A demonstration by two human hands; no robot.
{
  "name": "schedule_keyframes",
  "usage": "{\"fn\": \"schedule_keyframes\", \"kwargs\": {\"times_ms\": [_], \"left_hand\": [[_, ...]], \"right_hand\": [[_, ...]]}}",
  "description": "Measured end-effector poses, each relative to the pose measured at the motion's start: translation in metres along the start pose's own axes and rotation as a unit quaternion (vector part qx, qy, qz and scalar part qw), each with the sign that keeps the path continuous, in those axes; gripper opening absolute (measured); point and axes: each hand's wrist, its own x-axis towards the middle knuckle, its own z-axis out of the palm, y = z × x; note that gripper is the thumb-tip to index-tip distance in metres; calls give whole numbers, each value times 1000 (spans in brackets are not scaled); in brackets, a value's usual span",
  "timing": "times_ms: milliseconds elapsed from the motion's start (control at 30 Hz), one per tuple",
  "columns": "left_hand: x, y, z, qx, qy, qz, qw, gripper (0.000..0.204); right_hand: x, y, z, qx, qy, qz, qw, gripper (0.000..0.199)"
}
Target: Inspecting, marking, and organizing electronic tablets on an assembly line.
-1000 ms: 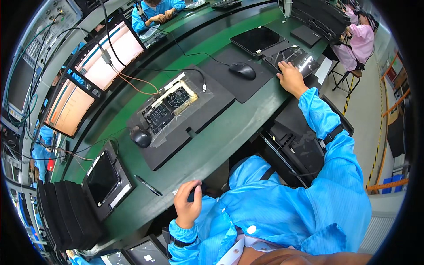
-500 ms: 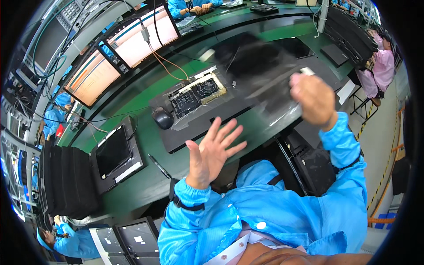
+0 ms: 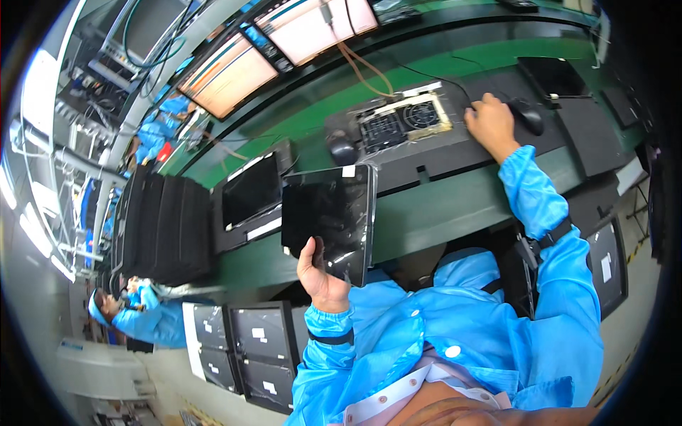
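My left hand (image 3: 325, 285) grips a flat black tablet-like screen panel (image 3: 330, 213) by its lower edge, thumb across its glossy face. Clear film with bright reflections covers part of the panel, and a small white tag sits at its top edge. The panel is tilted up above the front edge of the bench. My right hand (image 3: 491, 126) rests on the dark mat (image 3: 462, 156) with its fingers bent and drawn together; what they hold, if anything, is hidden. Left of it lies a fixture (image 3: 405, 121) with a black grid and a round pattern. A black mouse (image 3: 526, 116) lies just to its right.
Another mouse (image 3: 342, 148) lies left of the fixture. A dark panel (image 3: 252, 188) rests on the bench beside a stack of black trays (image 3: 163, 224). Another black panel (image 3: 554, 77) lies at the far right. Two monitors (image 3: 227, 74) stand behind. A co-worker (image 3: 145, 312) is at left.
My left hand, empty and spread before, now holds the black panel. My right hand, which was swinging a blurred dark panel, has come down onto the mat. The view has turned leftward.
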Motion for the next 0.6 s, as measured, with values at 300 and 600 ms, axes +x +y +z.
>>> {"fn": "schedule_keyframes", "kwargs": {"times_ms": [300,600], "left_hand": [[7,32,-10,131,-135,-138,972,38],[-17,61,-30,639,-345,-85,682,55]], "right_hand": [[-16,-47,-84,779,-319,177,511,19],[-64,-130,-123,762,-292,3,578,17]]}}
